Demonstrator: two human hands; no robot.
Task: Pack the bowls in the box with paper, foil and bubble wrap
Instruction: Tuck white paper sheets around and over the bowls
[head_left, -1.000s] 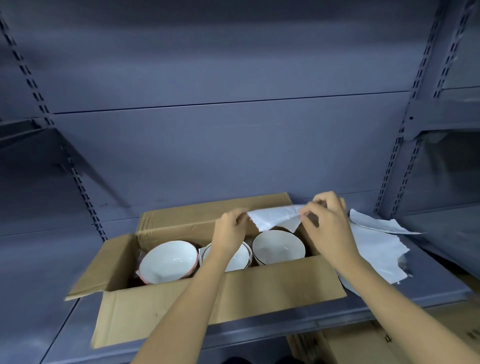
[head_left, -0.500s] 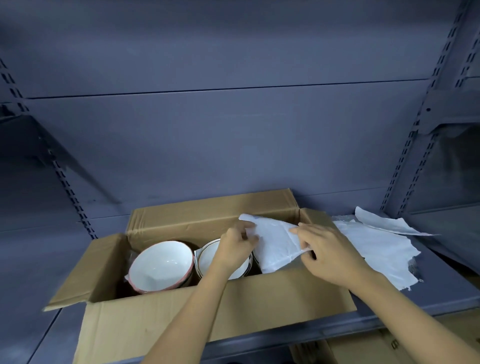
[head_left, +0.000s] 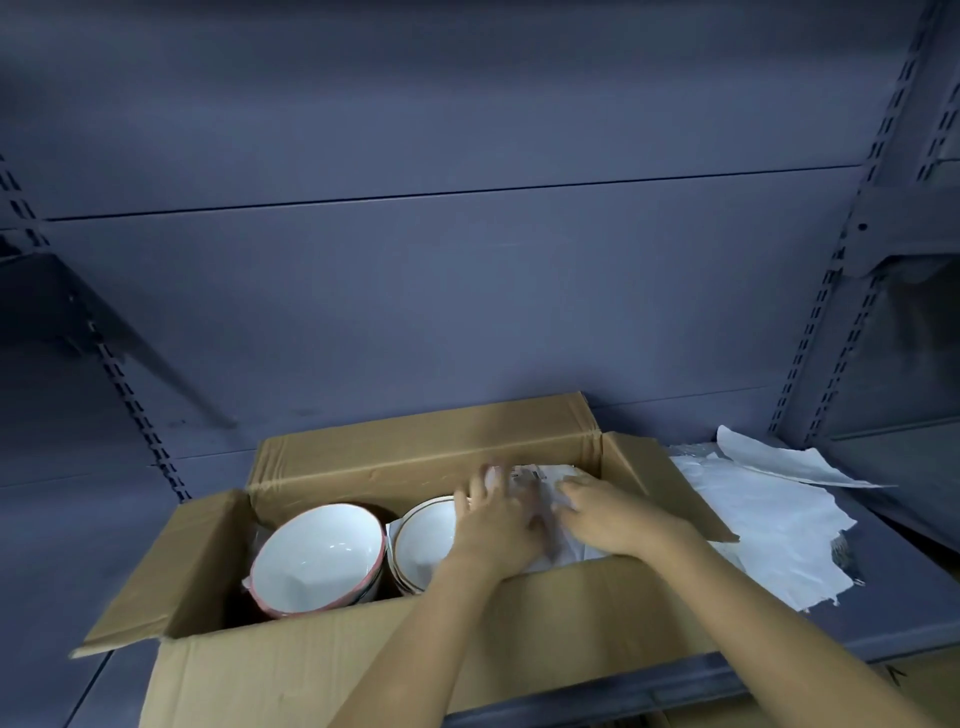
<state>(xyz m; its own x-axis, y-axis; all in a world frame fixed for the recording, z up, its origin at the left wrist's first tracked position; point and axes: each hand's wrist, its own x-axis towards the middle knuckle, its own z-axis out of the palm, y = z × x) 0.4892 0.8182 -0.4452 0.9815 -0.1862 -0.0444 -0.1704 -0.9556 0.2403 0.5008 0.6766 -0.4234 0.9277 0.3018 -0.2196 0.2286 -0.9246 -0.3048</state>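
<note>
Over the right end of the box (head_left: 363, 670), both grips are down on a white paper (head_left: 563, 480) sheet. My left grip (head_left: 493, 525) lies on it with fingers spread and straight, pressing. My right grip (head_left: 608, 514) has its fingertips sunk in the folds, and I cannot tell whether they pinch the sheet or only push it. What lies under the paper is hidden.

Two bowls sit uncovered to the left: a pink-rimmed bowl (head_left: 319, 558), and a gold-rimmed bowl (head_left: 423, 540) just beside it, partly behind my left grip. As I judge it, a hard press could knock the gold-rimmed bowl against its neighbour, since little padding shows between them. My left wrist could also catch that rim. Loose sheets (head_left: 753, 519) and foil (head_left: 847, 561) lie on the shelf (head_left: 904, 587) to the right, near its front edge. A careless sweep might send them off.
</note>
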